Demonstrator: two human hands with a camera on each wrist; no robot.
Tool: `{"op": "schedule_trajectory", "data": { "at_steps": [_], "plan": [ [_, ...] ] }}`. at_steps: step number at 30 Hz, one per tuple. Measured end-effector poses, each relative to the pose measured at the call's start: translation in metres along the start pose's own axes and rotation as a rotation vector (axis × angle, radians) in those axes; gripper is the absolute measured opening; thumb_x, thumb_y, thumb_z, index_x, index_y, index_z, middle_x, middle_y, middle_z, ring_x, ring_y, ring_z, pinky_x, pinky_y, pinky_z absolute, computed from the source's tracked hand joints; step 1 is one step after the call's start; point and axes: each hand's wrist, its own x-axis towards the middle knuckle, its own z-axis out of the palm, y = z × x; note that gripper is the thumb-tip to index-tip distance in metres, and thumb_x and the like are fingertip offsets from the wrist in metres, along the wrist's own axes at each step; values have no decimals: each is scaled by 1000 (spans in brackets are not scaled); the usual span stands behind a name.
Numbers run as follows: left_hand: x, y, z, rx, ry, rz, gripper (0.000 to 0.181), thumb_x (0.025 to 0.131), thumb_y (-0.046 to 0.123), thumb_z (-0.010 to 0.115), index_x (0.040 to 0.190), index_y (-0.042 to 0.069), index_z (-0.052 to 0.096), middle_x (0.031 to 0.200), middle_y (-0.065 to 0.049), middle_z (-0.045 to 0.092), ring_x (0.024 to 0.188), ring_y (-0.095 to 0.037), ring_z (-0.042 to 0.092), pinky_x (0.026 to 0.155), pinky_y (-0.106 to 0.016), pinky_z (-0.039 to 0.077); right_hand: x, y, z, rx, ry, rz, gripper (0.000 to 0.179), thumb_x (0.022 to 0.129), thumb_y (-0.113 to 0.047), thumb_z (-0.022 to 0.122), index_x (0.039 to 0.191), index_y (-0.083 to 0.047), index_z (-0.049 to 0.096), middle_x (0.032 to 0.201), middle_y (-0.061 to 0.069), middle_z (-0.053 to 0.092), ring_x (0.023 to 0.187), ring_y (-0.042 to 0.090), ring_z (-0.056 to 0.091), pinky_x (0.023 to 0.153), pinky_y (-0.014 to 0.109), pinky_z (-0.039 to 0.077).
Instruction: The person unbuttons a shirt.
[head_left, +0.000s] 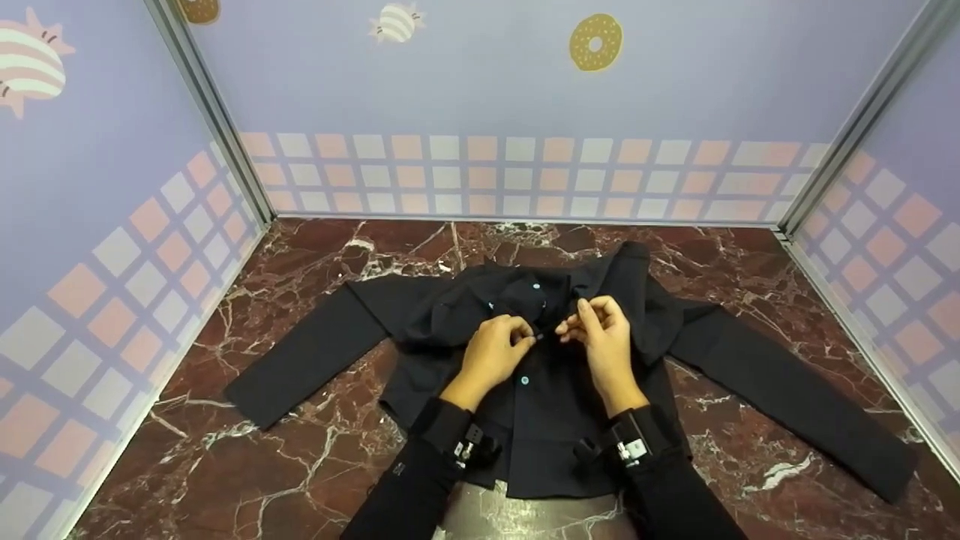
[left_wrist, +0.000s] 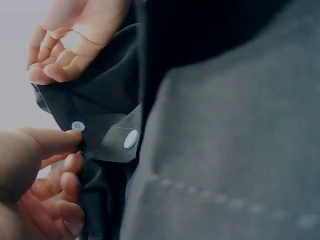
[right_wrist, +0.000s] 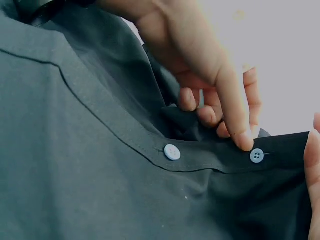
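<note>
A black long-sleeved shirt (head_left: 555, 442) lies front up on the marble table, bunched around its upper half. Light blue buttons run down its front strip; one button (head_left: 525, 381) sits below my hands. My left hand (head_left: 495, 349) pinches the strip between thumb and fingers, right beside a button (right_wrist: 257, 155) near its end. Another button (right_wrist: 172, 152) shows farther along the strip. My right hand (head_left: 607, 345) is close by on the right, fingers curled, with finger and thumb at the strip's end (left_wrist: 55, 102). Part of that grip is hidden in the right wrist view.
The shirt's sleeves (head_left: 307, 352) spread out to both sides across the dark red table (head_left: 315, 465). Lilac panels (head_left: 480, 90) with a pink and white check stand along the back and both sides. Each of my wrists wears a small camera on a band (head_left: 630, 442).
</note>
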Motion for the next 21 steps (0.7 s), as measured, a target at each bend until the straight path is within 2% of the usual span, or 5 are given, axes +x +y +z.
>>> {"op": "schedule_trajectory", "data": {
  "at_steps": [4, 8, 11, 17, 21],
  "plan": [
    [3, -2, -4, -126, -34, 13, 5, 95, 16, 77, 91, 12, 76, 84, 3, 62, 76, -14, 60, 72, -30, 50, 1, 1, -2, 12, -18, 0, 8, 107, -7, 55, 102, -2, 54, 81, 12, 68, 72, 24, 75, 60, 31, 59],
    [6, -5, -11, -295, -88, -4, 5, 94, 12, 76, 92, 8, 76, 87, 1, 64, 77, -13, 58, 74, -28, 49, 0, 1, -3, -3, -110, -21, 20, 105, -6, 59, 119, 7, 52, 102, 20, 72, 99, 30, 74, 78, 36, 61],
    [8, -6, -17, -435, -125, -52, 5, 95, 12, 76, 94, 6, 76, 89, 3, 65, 77, -12, 58, 72, -27, 48, 0, 2, -1, -63, -178, -67, 27, 101, -3, 65, 120, 15, 56, 115, 25, 69, 112, 30, 69, 92, 38, 57],
    [8, -12, -12, -775, -187, -204, 8, 97, 8, 71, 99, 0, 71, 88, 1, 64, 79, -13, 60, 69, -29, 53, -1, 10, -1, -335, -258, -142, 14, 95, 4, 71, 108, 9, 73, 113, 24, 68, 108, 28, 66, 93, 28, 55],
    [3, -21, 0, -898, -237, -306, 10, 98, 3, 68, 101, -6, 68, 91, -2, 63, 80, -14, 62, 73, -30, 58, -7, 15, 0, -578, -297, -56, 14, 94, 5, 72, 107, 7, 76, 117, 22, 70, 112, 33, 66, 92, 31, 56]
  ]
}}
